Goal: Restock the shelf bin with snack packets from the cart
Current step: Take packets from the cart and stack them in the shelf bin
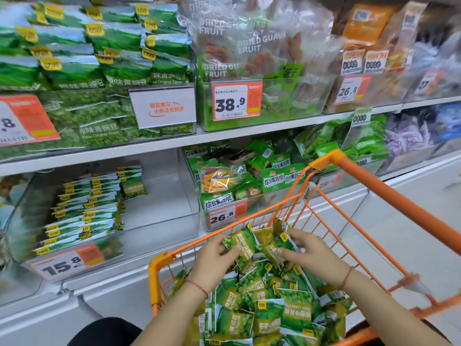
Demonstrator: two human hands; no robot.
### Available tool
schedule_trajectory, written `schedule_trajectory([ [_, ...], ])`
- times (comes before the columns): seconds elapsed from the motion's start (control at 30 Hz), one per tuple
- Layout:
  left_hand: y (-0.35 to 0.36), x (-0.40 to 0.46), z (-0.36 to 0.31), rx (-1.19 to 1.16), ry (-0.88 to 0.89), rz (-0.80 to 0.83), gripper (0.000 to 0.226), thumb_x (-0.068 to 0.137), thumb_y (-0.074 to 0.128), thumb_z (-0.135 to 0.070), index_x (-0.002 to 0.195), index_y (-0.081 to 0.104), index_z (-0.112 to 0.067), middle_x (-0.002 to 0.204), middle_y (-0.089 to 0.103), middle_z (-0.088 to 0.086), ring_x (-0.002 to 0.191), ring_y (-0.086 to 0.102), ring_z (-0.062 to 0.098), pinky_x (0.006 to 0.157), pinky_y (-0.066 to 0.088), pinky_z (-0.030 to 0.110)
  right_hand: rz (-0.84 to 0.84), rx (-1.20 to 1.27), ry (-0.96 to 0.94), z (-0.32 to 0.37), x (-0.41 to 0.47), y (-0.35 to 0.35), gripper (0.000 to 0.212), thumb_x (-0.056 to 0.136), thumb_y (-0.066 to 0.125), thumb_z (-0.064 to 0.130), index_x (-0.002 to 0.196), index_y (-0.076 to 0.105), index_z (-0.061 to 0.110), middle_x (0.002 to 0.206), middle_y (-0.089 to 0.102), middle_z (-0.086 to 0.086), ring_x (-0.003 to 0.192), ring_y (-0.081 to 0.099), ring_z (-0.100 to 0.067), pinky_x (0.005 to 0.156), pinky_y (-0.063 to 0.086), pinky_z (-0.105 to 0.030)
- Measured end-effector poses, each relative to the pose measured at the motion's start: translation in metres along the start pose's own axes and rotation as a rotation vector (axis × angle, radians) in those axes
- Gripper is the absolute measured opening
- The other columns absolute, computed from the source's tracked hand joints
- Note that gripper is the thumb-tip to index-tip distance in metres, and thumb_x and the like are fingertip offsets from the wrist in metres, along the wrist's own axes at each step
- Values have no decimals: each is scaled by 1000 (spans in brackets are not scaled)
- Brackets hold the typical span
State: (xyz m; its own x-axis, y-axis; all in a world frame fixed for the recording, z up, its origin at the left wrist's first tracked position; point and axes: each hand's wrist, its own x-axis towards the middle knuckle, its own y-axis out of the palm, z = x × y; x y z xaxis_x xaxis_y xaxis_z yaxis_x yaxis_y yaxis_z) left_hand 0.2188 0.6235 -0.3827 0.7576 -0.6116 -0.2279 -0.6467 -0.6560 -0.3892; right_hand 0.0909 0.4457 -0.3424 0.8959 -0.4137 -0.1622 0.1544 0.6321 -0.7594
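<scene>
Orange wire cart point(379, 186) at 5 o'clock, piled with green snack packets point(269, 308). Left hand point(214, 260) at 6 o'clock, fingers curled round one green packet point(240, 243) at the top of the pile. Right hand point(311, 255) just beside it, pinching another packet point(277, 245). Red string on each wrist. Clear shelf bin point(159, 211) at 9 o'clock, half filled with rows of the same green packets point(87, 211) along its left side, bare on its right. Price tag point(64, 263) reading 15.8 on its front.
</scene>
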Motion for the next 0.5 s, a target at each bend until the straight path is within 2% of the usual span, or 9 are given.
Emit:
schedule_trajectory([
  [0.1,-2,-1,-3,-232,-80,103,49,90,62,-21,133,42,-8,92,55,13,71,69,15,78,58,33,49,311,12,17,-4,1,53,87,65,31,120,54,-8,133,50,-22,124,48,-29,99,40,-37],
  [0.13,-2,-2,-5,-335,-115,141,43,91,61,-13,129,43,-5,93,55,17,69,69,15,74,59,33,66,348,-18,22,-5,2,56,84,68,38,110,58,-10,125,24,-10,105,58,-26,86,45,-39],
  [0.17,-2,-3,-7,-436,-148,186,37,91,57,-5,125,43,-3,101,58,22,74,70,20,69,59,32,77,391,-47,24,-3,5,55,82,70,43,99,60,-8,80,40,5,83,61,-20,74,47,-37],
  [0.2,-2,-4,-10,-511,-186,224,31,92,52,0,123,44,-3,113,57,26,81,69,26,67,59,31,71,416,-57,26,-2,8,46,81,71,40,90,61,-4,74,42,4,70,58,-13,69,48,-33],
  [0.27,-3,-7,-14,-645,-234,282,28,94,48,-8,122,47,-9,129,51,20,96,64,38,67,59,35,65,476,-52,27,1,14,19,85,69,25,87,63,7,75,55,4,66,60,-5,68,55,-28],
  [0.33,-4,-9,-15,-716,-291,316,44,91,57,-31,129,43,-14,138,40,3,109,57,43,69,59,40,74,486,-65,27,3,18,17,80,70,27,87,63,13,77,60,6,69,63,-10,70,58,-34],
  [0.4,-4,-9,-12,-619,-257,340,75,82,62,-53,142,33,-19,146,32,0,106,63,27,77,58,40,93,457,-76,28,2,21,25,75,72,34,86,64,13,72,62,9,67,64,-14,69,58,-37],
  [0.43,-3,-9,-11,-515,-219,348,89,76,65,-57,147,26,-19,150,29,1,95,67,11,80,58,37,89,441,-74,30,2,22,29,74,72,36,88,64,12,72,64,9,67,65,-15,69,59,-37],
  [0.5,0,-10,-11,-403,-157,311,103,70,71,-47,150,16,-14,147,32,0,82,64,-2,78,58,30,103,445,-44,30,4,21,30,78,70,34,95,64,10,79,67,4,66,68,-15,67,59,-33],
])
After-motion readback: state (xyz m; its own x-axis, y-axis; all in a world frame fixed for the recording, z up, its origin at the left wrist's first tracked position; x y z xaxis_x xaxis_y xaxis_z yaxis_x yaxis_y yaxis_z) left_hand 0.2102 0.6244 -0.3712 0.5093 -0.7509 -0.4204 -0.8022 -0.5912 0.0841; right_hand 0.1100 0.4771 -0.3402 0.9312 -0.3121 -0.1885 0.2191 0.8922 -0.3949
